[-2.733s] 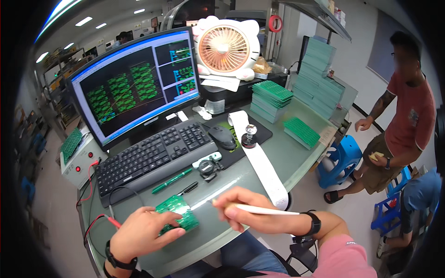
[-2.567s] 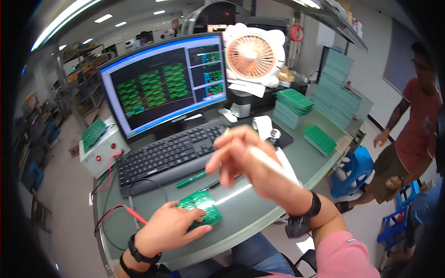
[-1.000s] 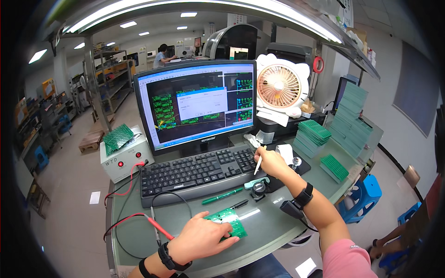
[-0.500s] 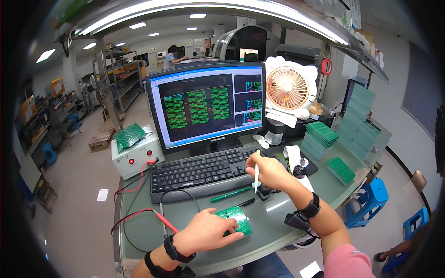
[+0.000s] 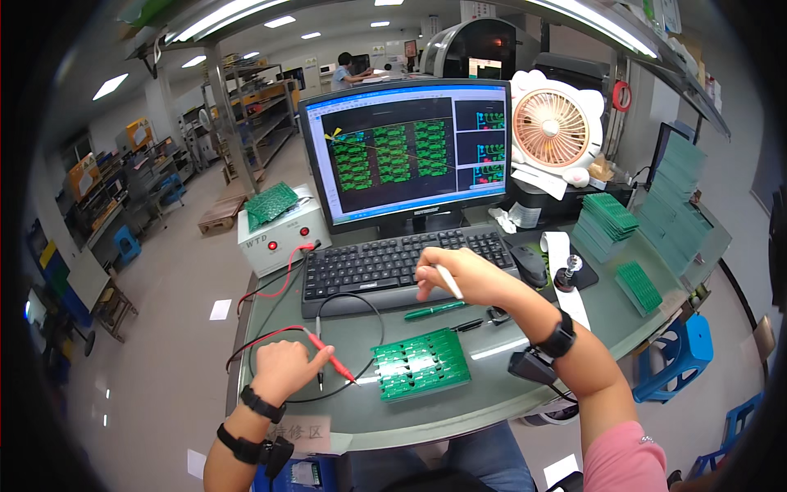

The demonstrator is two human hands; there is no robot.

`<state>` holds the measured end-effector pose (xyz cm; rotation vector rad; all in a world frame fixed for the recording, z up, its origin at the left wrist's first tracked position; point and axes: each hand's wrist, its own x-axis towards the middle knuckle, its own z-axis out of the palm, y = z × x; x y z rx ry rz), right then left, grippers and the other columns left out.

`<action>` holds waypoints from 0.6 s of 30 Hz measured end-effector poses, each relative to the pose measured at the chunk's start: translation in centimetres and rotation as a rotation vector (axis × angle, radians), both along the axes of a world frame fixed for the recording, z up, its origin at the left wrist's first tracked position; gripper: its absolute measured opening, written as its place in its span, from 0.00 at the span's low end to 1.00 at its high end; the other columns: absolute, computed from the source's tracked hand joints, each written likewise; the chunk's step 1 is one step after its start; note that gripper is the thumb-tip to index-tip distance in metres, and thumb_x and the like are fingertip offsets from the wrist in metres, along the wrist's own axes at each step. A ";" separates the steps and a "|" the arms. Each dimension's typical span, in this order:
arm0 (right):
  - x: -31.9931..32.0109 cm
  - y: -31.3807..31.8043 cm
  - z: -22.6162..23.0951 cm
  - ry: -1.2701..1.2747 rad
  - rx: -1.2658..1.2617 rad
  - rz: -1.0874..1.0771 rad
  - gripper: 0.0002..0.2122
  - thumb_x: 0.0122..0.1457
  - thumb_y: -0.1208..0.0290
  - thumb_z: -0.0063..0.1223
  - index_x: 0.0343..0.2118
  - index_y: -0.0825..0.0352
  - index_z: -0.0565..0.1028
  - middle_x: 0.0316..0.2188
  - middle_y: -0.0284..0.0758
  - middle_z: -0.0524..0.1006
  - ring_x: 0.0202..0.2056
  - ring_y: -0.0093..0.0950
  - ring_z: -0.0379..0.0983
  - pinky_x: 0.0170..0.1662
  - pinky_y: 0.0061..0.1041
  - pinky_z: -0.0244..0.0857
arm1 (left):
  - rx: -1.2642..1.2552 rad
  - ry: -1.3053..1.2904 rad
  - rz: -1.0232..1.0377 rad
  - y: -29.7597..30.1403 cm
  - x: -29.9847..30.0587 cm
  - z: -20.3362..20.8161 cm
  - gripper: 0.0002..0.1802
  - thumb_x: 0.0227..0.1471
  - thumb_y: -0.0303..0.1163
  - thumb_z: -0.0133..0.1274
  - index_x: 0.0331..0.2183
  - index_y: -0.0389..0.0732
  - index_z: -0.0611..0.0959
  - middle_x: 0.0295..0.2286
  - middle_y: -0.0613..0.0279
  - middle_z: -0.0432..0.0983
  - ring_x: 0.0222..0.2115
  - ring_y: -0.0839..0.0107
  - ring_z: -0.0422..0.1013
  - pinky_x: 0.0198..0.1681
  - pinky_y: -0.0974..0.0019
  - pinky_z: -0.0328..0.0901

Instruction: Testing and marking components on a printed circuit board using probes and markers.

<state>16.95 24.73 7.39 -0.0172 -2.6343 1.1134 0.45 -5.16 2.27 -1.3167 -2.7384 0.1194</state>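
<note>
A green circuit board panel (image 5: 420, 365) with small dark parts lies at the near middle of the bench, touched by neither hand. To its left, my left hand (image 5: 285, 365) is palm down, thumb stretched apart from the curled fingers, whose tips are hidden. Beside that thumb lie a red test probe (image 5: 334, 357) and a black test probe (image 5: 320, 361) on their leads. Above the bench, in front of the keyboard (image 5: 369, 275), my right hand (image 5: 459, 275) is closed round a slim white stick (image 5: 448, 282). Wristbands sit on both wrists.
Ahead stands a monitor (image 5: 410, 156) with a board layout. A white box (image 5: 283, 234) is on the left, a fan (image 5: 553, 127) at the back right. Green pen (image 5: 434, 311), mouse (image 5: 529, 266) and stacked boards (image 5: 607, 221) lie around. Blue stools (image 5: 684, 353) stand beyond the right edge.
My left hand has left the green board and moved left to the test probes. My right hand has tilted the white stick, its lower end swinging away. The view has shifted left.
</note>
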 end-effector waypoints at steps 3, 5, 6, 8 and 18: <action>-4.0 -0.4 -2.3 -0.019 0.216 0.012 0.09 0.62 0.63 0.47 0.37 0.63 0.72 0.31 0.39 0.81 0.35 0.41 0.78 0.38 0.40 0.68 | -0.004 -0.027 0.045 0.5 -0.1 -1.2 0.40 0.50 0.68 0.44 0.16 0.38 0.83 0.14 0.52 0.76 0.18 0.54 0.75 0.21 0.57 0.65; -5.8 -0.6 -3.8 -0.031 0.319 0.033 0.09 0.62 0.61 0.48 0.39 0.60 0.72 0.31 0.41 0.79 0.37 0.45 0.76 0.40 0.43 0.67 | -0.006 -0.103 0.085 0.8 -0.3 -1.4 0.36 0.46 0.66 0.47 0.17 0.39 0.84 0.16 0.51 0.77 0.21 0.52 0.76 0.24 0.55 0.68; -6.4 -0.8 -4.5 -0.023 0.372 0.021 0.08 0.62 0.62 0.47 0.39 0.60 0.72 0.31 0.39 0.79 0.39 0.44 0.75 0.41 0.43 0.66 | 0.002 -0.111 0.079 0.9 -0.4 -1.4 0.36 0.46 0.66 0.47 0.17 0.39 0.84 0.16 0.51 0.77 0.21 0.52 0.76 0.24 0.55 0.68; -7.4 -1.1 -5.5 0.003 0.514 -0.016 0.07 0.61 0.65 0.47 0.38 0.59 0.72 0.31 0.38 0.78 0.40 0.41 0.74 0.43 0.43 0.63 | 0.046 -0.180 0.083 1.0 -0.6 -1.3 0.28 0.43 0.57 0.50 0.18 0.40 0.84 0.19 0.50 0.78 0.24 0.50 0.76 0.28 0.53 0.69; -4.3 -2.2 -3.7 -0.030 0.449 0.076 0.10 0.61 0.61 0.51 0.39 0.62 0.71 0.33 0.37 0.79 0.40 0.39 0.75 0.47 0.42 0.61 | -0.027 -0.268 0.116 1.1 -0.6 -0.7 0.21 0.39 0.50 0.50 0.22 0.41 0.85 0.25 0.48 0.80 0.30 0.47 0.77 0.34 0.52 0.70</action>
